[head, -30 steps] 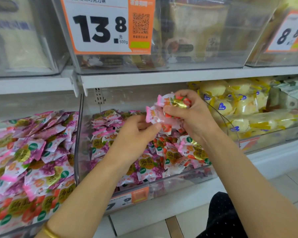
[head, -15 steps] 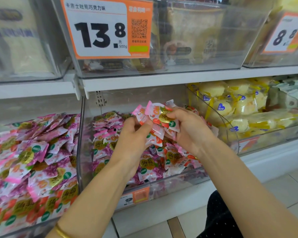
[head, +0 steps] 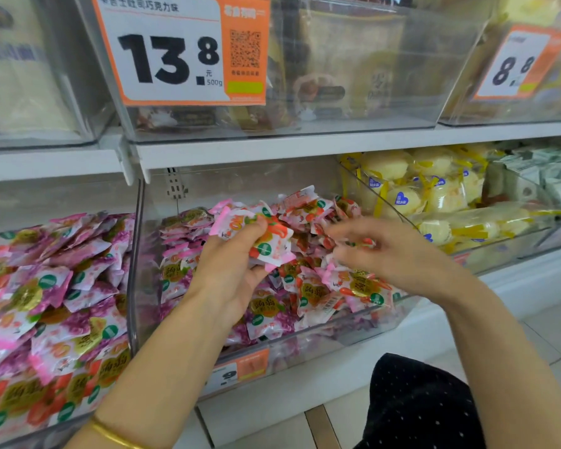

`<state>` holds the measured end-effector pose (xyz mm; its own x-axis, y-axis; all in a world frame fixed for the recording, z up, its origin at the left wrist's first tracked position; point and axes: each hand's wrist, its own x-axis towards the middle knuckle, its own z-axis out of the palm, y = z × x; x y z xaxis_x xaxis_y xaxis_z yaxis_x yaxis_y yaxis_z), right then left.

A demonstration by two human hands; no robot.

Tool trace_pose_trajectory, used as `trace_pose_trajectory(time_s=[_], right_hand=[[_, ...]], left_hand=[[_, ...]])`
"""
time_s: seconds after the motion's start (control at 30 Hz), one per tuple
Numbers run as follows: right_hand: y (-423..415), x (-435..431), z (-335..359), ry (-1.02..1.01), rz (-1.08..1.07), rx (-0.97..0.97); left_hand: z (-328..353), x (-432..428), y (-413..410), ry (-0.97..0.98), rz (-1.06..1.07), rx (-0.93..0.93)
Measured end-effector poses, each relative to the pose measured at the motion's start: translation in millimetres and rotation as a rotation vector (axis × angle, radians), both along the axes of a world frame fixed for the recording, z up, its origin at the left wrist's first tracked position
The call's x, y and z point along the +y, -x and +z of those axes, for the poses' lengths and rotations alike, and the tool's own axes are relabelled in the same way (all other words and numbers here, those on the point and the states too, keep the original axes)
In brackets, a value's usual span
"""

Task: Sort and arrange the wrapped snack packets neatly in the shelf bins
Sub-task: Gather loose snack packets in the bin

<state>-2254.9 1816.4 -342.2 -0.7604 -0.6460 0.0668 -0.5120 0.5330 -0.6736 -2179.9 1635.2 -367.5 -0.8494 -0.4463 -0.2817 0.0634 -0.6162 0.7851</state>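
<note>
Left hand (head: 230, 273) clutched a bunch of red-pink packets (head: 268, 236), count unclear, over middle bin (head: 135, 270) centre, right hand (head: 395, 254) blurred near its right wall, grip unreadable, two price tags above: 13.8 tag (head: 182, 50), 8.8 tag (head: 515, 64)

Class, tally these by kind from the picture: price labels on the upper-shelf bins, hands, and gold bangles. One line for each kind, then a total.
Price labels on upper-shelf bins: 2 (13.8 label, 8.8 label)
Hands: 2 (left hand gripping snack packets, right hand)
Gold bangles: 1
Total: 5
</note>
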Motion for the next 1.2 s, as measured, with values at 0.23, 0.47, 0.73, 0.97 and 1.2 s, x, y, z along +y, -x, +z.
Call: trace_pose_trajectory(time_s=[0.23, 0.47, 0.73, 0.97, 1.2], right_hand=[[-3, 2, -26, -0.406, 0.178, 0.258], [16, -11, -37, -0.385, 0.239, 0.350], [35, -28, -36, -0.128, 0.191, 0.389], [30, -32, -18, 0.538, -0.135, 0.101], [-2, -36, -4, 0.883, -0.083, -0.039]], left_hand=[[0, 4, -2, 0.051, -0.042, 0.021], [0, 6, -4, 0.077, -0.048, 0.021], [2, 3, -6, 0.065, -0.078, 0.056], [1, -3, -12, 0.160, -0.033, 0.068], [9, -9, -36, 0.198, -0.102, 0.095]])
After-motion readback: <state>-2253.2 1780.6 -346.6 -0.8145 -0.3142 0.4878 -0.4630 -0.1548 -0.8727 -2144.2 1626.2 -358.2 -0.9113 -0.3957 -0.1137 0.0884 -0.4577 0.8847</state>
